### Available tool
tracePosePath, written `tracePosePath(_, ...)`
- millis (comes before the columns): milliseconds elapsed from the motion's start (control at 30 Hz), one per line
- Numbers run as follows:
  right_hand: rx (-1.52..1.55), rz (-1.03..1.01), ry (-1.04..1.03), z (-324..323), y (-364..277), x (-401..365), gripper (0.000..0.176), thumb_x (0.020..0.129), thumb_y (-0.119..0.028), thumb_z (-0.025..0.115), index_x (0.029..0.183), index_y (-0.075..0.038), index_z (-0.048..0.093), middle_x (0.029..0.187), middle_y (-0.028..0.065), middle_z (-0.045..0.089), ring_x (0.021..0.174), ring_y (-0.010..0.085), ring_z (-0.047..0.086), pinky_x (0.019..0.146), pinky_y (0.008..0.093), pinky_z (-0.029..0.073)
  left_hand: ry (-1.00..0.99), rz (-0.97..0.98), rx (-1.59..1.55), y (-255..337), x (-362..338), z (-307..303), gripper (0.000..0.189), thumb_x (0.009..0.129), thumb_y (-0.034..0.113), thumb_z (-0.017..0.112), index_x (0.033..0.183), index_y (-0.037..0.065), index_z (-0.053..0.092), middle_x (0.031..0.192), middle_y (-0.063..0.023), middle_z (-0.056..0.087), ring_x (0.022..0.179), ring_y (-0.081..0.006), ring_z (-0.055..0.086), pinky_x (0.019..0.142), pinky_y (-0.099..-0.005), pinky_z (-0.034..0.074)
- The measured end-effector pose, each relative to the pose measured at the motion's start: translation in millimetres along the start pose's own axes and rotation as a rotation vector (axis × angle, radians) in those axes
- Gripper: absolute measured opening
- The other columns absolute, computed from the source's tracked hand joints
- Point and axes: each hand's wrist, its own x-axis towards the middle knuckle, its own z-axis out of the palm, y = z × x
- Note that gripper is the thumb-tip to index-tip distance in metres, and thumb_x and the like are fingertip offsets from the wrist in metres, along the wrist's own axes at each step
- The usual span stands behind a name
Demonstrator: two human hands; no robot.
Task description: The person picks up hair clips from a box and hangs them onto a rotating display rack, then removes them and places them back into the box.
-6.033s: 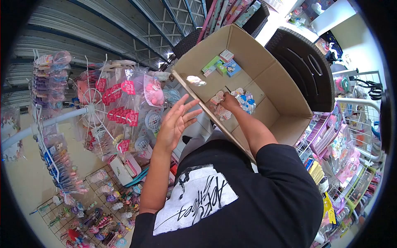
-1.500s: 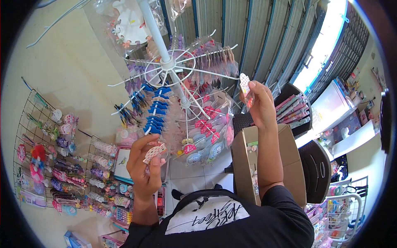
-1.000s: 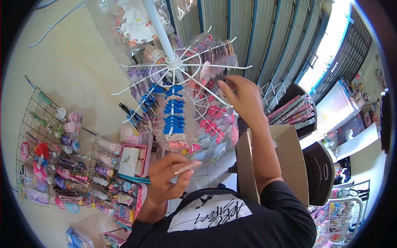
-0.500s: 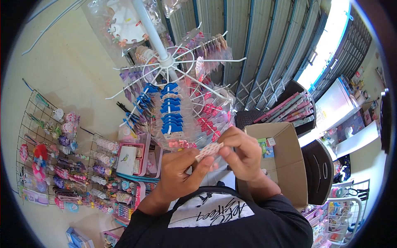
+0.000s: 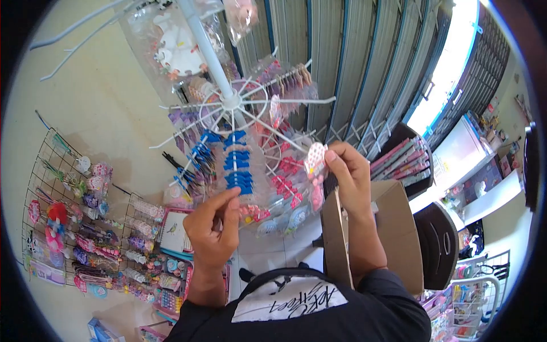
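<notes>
My right hand [image 5: 350,176] pinches a small clear packet with a pink-patterned white header card [image 5: 315,161] and pink pieces in its lower part. It holds the packet at the end of a white arm of a display rack [image 5: 231,101]. My left hand [image 5: 213,228] is lower down, its thumb and index finger drawn close together at the front of a row of blue-topped packets [image 5: 238,179]. What the left fingertips grip, if anything, cannot be made out. Packets with red-pink tops [image 5: 288,185] hang between the two hands.
An open cardboard box [image 5: 393,233] stands below my right forearm, with dark woven chairs [image 5: 436,239] beyond it. Rolled items [image 5: 401,157] lie on one chair. To the left, a wall grid [image 5: 74,216] holds many small accessories. A folding metal shutter [image 5: 342,68] stands behind the rack.
My hands have parted. The right hand moved right and up with the packet toward the rack arm; the left moved left and down to the blue-topped packets. The view has shifted slightly.
</notes>
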Motion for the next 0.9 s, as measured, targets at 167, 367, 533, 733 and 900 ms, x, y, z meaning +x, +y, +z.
tracePosePath(167, 0.049, -0.024, -0.092, -0.8, -5.1, -2.1, 0.015, 0.101, -0.01, 0.056, 0.095, 0.003, 0.062, 0.082, 0.0046, 0.063, 0.067, 0.0076, 0.059, 0.062, 0.022, 0.045, -0.016, -0.014, 0.021, 0.6, -1.0, -3.6, 0.017, 0.088, -0.004, 0.066, 0.104, -0.003, 0.071, 0.074, -0.0083, 0.071, 0.062, -0.0091, 0.067, 0.053, -0.0198, 0.045)
tracePosePath(367, 0.121, 0.107, -0.095, 3.2, -2.2, 4.9, 0.015, 0.099, -0.01, 0.059, 0.094, 0.004, 0.064, 0.08, 0.002, 0.063, 0.069, 0.0057, 0.054, 0.064, 0.0232, 0.043, -0.018, -0.023, -0.012, -2.8, -2.0, -7.6, 0.017, 0.088, -0.004, 0.066, 0.104, -0.003, 0.071, 0.075, -0.0089, 0.072, 0.064, -0.0098, 0.068, 0.054, -0.0197, 0.046)
tracePosePath(533, -0.184, -0.049, -0.124, 13.2, 12.7, 22.8, 0.016, 0.097, -0.013, 0.062, 0.092, 0.002, 0.067, 0.075, 0.001, 0.062, 0.067, 0.0075, 0.054, 0.062, 0.0258, 0.042, -0.01, -0.003, -0.006, -11.3, -2.8, -12.6, 0.017, 0.088, -0.004, 0.066, 0.104, -0.003, 0.071, 0.074, -0.0086, 0.071, 0.063, -0.0093, 0.067, 0.054, -0.0197, 0.046)
tracePosePath(733, -0.636, -0.292, -0.063, 54.0, 22.8, 65.0, 0.018, 0.093, -0.017, 0.068, 0.092, 0.0, 0.07, 0.074, 0.0086, 0.065, 0.062, 0.0161, 0.06, 0.058, 0.0306, 0.045, 0.028, 0.007, -0.02, -11.9, -2.6, -14.0, 0.015, 0.089, -0.003, 0.065, 0.103, -0.003, 0.07, 0.073, -0.0075, 0.07, 0.059, -0.0075, 0.063, 0.051, -0.0198, 0.043)
tracePosePath(900, -0.791, -0.401, -0.001, 47.2, 19.4, 52.6, 0.018, 0.09, -0.016, 0.07, 0.091, 0.001, 0.07, 0.076, 0.0101, 0.067, 0.06, 0.0179, 0.06, 0.057, 0.0316, 0.047, 0.025, -0.04, 0.018, -16.5, -3.1, -25.2, 0.014, 0.091, -0.002, 0.063, 0.104, -0.004, 0.069, 0.072, -0.007, 0.068, 0.059, -0.0067, 0.061, 0.051, -0.0189, 0.042)
